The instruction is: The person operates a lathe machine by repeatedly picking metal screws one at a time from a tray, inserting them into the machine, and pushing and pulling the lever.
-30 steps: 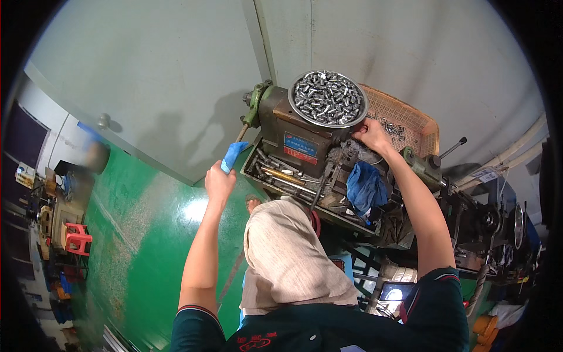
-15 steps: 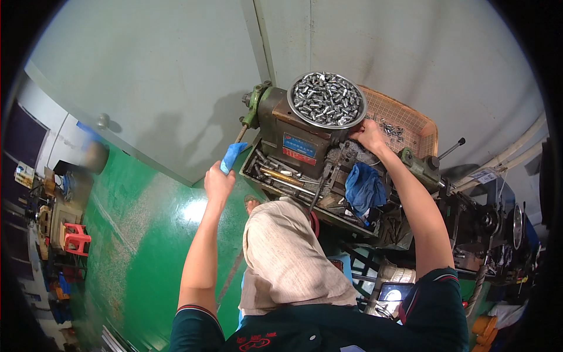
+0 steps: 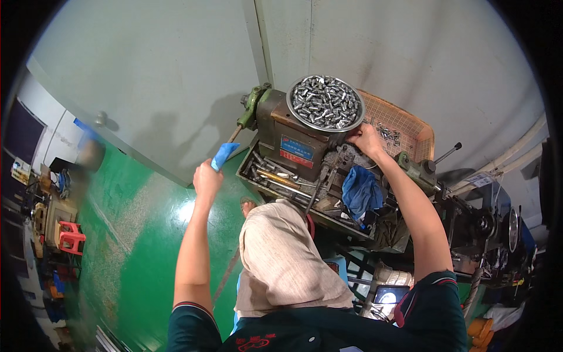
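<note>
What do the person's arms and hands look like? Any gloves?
No gloves: the left hand and right hand are bare. The arms are bare below short, dark green sleeves, edged with thin red and whitish stripes. No watch shows.

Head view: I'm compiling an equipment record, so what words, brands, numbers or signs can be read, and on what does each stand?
Blue-and-red plate on the machine: lettering shows; its wording isn't copied out here.
Dark shirt: red emblem with small red lettering, too small to read surely.
White label at the right: marks too small to read.
</note>
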### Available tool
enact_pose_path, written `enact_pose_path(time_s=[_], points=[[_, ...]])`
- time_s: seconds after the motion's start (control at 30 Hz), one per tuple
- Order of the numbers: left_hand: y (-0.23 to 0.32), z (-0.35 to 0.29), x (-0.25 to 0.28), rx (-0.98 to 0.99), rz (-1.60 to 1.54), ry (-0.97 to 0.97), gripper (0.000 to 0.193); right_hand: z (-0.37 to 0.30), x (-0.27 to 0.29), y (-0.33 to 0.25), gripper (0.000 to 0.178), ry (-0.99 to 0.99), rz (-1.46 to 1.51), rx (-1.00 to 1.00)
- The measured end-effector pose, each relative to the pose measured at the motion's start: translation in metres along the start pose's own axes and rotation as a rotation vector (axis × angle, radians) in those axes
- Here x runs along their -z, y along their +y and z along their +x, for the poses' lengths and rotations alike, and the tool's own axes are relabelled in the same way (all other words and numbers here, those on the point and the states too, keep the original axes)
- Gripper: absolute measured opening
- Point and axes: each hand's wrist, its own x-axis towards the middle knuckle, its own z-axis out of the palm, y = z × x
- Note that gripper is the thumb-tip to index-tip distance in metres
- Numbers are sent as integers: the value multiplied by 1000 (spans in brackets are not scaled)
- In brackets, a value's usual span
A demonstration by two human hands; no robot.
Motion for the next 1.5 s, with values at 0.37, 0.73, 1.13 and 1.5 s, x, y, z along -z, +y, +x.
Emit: enact_pose_path(time_s=[0.37,0.73,1.13,1.5], points=[[-35,53,9,49,197,-63,21,-5,9,-12,17,5,-89,72],[-34,51,11,72,175,-78,23,-3,167,69,34,104,-923,-325],[-37,50,8,69,152,-55,22,-218,231,132,39,388,-1046,-373],[-40,51,6,42,149,-42,23,-244,207,77,48,402,-990,-362]])
